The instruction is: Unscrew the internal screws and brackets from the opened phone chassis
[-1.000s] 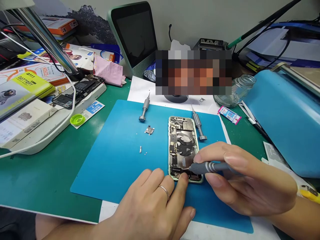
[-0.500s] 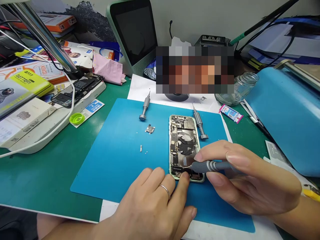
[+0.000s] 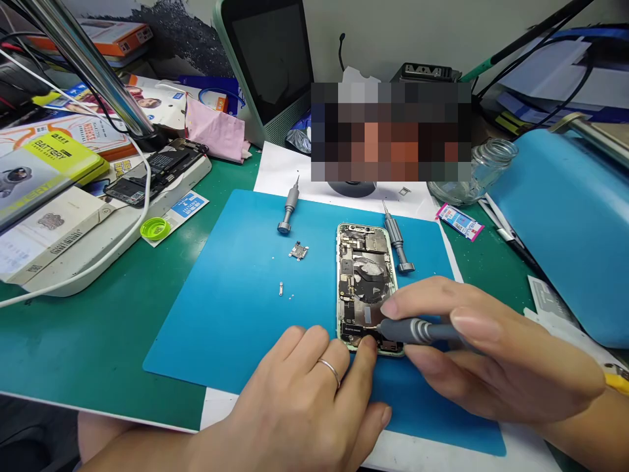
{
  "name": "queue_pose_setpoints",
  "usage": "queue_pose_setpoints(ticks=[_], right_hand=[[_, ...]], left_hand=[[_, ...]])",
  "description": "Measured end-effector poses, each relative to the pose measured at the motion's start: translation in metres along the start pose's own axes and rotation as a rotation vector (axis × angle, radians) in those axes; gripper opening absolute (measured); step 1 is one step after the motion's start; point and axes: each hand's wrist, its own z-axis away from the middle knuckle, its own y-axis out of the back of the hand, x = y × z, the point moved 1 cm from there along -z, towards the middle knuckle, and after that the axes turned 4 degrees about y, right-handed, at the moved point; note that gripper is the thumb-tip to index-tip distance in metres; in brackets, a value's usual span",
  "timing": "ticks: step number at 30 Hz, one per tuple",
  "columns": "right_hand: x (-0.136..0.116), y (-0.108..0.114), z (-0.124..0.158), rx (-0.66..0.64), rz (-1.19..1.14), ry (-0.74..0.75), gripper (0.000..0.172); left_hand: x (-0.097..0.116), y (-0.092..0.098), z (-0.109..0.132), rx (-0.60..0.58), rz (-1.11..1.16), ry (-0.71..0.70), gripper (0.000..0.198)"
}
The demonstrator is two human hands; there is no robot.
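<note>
An opened smartphone (image 3: 367, 288) lies on the blue mat (image 3: 211, 314), its inner boards and flex cables bare. My left hand (image 3: 304, 400) is at its lower end, index fingertip pressing the bottom part, the other fingers curled by the lower left corner. Between the fingers of my right hand (image 3: 501, 354) is a grey precision screwdriver (image 3: 417, 330), held nearly level. Its thin tip points left and reaches the black strip low in the phone; exact contact is too small to tell. Left of the phone lie a small metal bracket (image 3: 298, 250) and a narrow metal piece (image 3: 281, 288).
Two more grey screwdrivers (image 3: 289, 206) (image 3: 400, 237) lie on the mat. A glass jar (image 3: 484, 172) stands back right beside a blue rounded case (image 3: 560, 229). Boxes (image 3: 54, 229), another opened phone (image 3: 157, 172) and a white cable (image 3: 146, 196) crowd the left.
The whole view has shifted slightly. Both hands stay at the phone's lower end, and the screwdriver's ridged grip looks smoother, blurred now.
</note>
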Motion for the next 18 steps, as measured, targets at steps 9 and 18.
queue_pose_setpoints(ticks=[9, 18], right_hand=[[0.000, 0.008, -0.007, -0.110, 0.028, 0.118, 0.093], [-0.005, -0.002, -0.005, -0.020, 0.045, 0.101, 0.095]], left_hand=[[0.000, 0.000, 0.000, 0.000, -0.006, 0.002, 0.034], [0.000, -0.002, 0.000, 0.033, -0.020, -0.013, 0.034]])
